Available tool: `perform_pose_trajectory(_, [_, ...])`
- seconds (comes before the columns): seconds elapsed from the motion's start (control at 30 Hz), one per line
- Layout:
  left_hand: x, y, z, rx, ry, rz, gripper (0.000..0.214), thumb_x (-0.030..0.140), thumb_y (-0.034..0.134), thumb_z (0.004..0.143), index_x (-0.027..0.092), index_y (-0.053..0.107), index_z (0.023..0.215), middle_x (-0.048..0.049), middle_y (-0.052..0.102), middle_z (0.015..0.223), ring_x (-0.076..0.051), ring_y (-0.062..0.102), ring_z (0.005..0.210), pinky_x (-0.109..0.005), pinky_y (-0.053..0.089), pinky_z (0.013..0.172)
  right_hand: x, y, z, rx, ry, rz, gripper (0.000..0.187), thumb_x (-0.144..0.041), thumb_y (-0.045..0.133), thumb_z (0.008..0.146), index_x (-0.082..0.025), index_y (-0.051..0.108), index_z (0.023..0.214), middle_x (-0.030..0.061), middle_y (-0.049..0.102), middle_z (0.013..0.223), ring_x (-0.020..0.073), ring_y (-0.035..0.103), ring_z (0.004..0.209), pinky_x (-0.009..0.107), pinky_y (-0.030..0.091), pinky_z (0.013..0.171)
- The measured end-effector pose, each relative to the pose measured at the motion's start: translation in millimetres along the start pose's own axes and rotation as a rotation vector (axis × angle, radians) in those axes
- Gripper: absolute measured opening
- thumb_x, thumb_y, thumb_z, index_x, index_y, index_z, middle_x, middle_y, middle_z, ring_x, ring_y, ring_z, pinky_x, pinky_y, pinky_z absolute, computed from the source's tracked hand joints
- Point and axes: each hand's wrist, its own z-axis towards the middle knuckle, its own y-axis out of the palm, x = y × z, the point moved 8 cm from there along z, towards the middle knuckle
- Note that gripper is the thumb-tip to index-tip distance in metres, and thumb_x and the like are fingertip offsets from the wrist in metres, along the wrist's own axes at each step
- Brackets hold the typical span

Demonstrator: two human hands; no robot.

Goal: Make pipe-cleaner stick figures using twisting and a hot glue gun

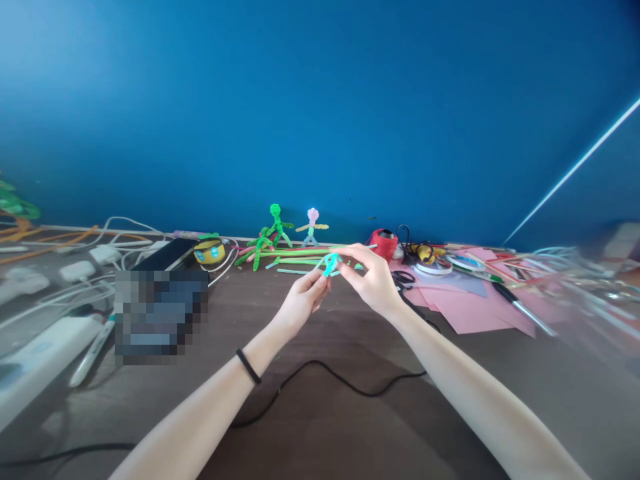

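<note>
while both arms reach out over the brown bench [320,433], the left hand [300,303] and the right hand [373,280] meet just above it, towards its far side. between them sits a teal pipe cleaner [330,262], bent into a small loop. the left grip is closed on its lower end, with thumb and fingertips pinched together. the right grip is closed on its upper part, with forefinger and thumb pressed on the loop. the pipe cleaner hangs in the air, clear of the bench, and the two hands come close to touching. a black band [249,366] rings the left wrist.

just behind the hands lie loose green stems [295,255] in a flat bundle. behind those, against the blue wall [320,100], stand a green figure [275,225] and a pale pink figure [312,225], both upright with arms spread. a red spool [384,243] stands just behind the right hand. pink paper [475,313] spreads further right, with tape rolls [436,267] at its far edge. a yellow toy [209,251] sits left of the stems. white plugs and leads crowd the far left, near a white power strip [40,353]. a black cable [345,383] snakes across the bench between the forearms. a blurred block [160,313] covers something left of the left hand; what it is cannot be told.
</note>
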Motion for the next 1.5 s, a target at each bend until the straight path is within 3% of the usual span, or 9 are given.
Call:
perform_pose_trajectory(0.27, [14.2, 3.2, -4.7, 0.044, 0.082, 0.209, 0.021, 0.036, 0.044, 0.08, 0.016, 0.049, 0.076, 0.0061, 0.041, 0.054, -0.006, 0.038, 0.046, -0.021, 0.033, 0.049, 7.4, 1.7, -3.4, 0.012, 0.133, 0.069, 0.014, -0.025, 0.055, 0.079, -0.017, 0.064, 0.085, 0.0041, 0.068, 0.079, 0.0161, 0.062, 0.071, 0.027, 0.048, 0.066])
perform_pose_trajectory(0.47, [12.1, 3.6, -3.9, 0.021, 0.116, 0.263, 0.024, 0.038, 0.042, 0.082, 0.017, 0.05, 0.075, 0.0062, 0.038, 0.053, -0.006, 0.037, 0.045, -0.021, 0.032, 0.047, -0.9, 0.1, -5.6, 0.053, 0.057, -0.048, 0.017, -0.031, 0.053, 0.08, -0.019, 0.065, 0.079, 0.0039, 0.067, 0.075, 0.0186, 0.062, 0.075, 0.028, 0.047, 0.068])
perform_pose_trajectory(0.67, [10.6, 2.1, -3.0, 0.023, 0.113, 0.282, 0.025, 0.038, 0.041, 0.083, 0.017, 0.05, 0.074, 0.0056, 0.038, 0.053, -0.007, 0.038, 0.046, -0.021, 0.032, 0.048, -6.0, 0.6, -7.0, 0.062, -0.009, -0.129, 0.018, -0.027, 0.05, 0.082, -0.019, 0.065, 0.074, 0.0035, 0.066, 0.074, 0.0156, 0.059, 0.066, 0.026, 0.045, 0.064])
perform_pose_trajectory(1.0, [7.6, 4.8, -4.4, 0.027, 0.113, 0.273, 0.024, 0.036, 0.04, 0.084, 0.017, 0.048, 0.073, 0.0053, 0.04, 0.053, -0.006, 0.037, 0.044, -0.021, 0.031, 0.046, -10.6, 2.7, -12.7, 0.127, 0.015, -0.134, 0.02, -0.027, 0.049, 0.082, -0.018, 0.063, 0.07, 0.0008, 0.058, 0.056, 0.0121, 0.051, 0.051, 0.023, 0.041, 0.054])
perform_pose_trajectory(1.27, [7.8, -2.5, -3.0, 0.099, 0.079, 0.176, 0.021, 0.036, 0.044, 0.081, 0.017, 0.048, 0.071, 0.0057, 0.039, 0.05, -0.007, 0.038, 0.043, -0.021, 0.031, 0.046, 2.5, 8.2, -6.5, 0.0, 0.096, 0.01, 0.02, -0.026, 0.048, 0.082, -0.02, 0.065, 0.092, 0.0025, 0.065, 0.073, 0.0156, 0.058, 0.067, 0.027, 0.046, 0.066])
perform_pose_trajectory(1.5, [8.2, -4.3, -2.4, 0.116, 0.077, 0.172, 0.022, 0.037, 0.047, 0.079, 0.017, 0.05, 0.069, 0.0057, 0.041, 0.049, -0.007, 0.039, 0.043, -0.021, 0.031, 0.046, -0.4, -3.8, -3.8, 0.087, 0.052, 0.02, 0.023, -0.026, 0.046, 0.083, -0.021, 0.061, 0.1, 0.0041, 0.06, 0.085, 0.016, 0.056, 0.075, 0.029, 0.046, 0.069])
